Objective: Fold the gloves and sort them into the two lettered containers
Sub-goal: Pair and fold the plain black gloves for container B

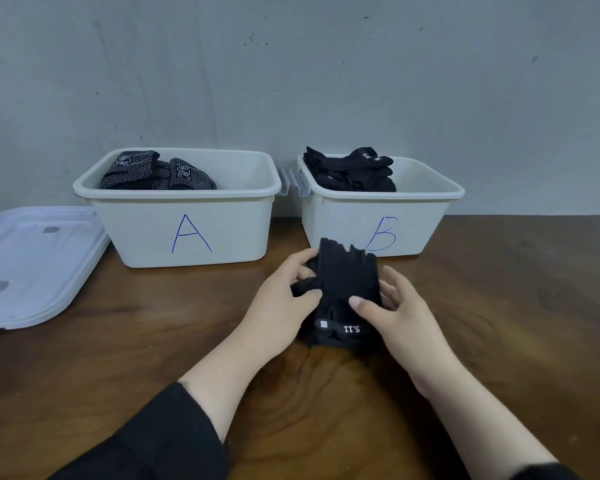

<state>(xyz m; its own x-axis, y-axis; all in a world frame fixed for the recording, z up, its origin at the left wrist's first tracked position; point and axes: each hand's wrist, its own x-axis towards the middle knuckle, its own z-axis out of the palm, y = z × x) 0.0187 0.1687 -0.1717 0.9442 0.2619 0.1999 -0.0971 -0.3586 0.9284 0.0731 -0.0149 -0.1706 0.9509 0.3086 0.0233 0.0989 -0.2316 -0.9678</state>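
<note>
Head view: on the counter (499, 323), before container B (430, 223), lies the black glove (343, 289), soft, light and floppy (likely to unfold). Left hand (278, 306) pinches its side; right hand (395, 313) presses thumb on top. Best held at the strapped cuff.

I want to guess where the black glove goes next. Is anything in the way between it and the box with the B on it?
Nothing visible blocks it. Both hands, left hand and right hand, hold the black glove just in front of container B. Its top is open, with black gloves piled at its left end. The lid lies far left.
</note>
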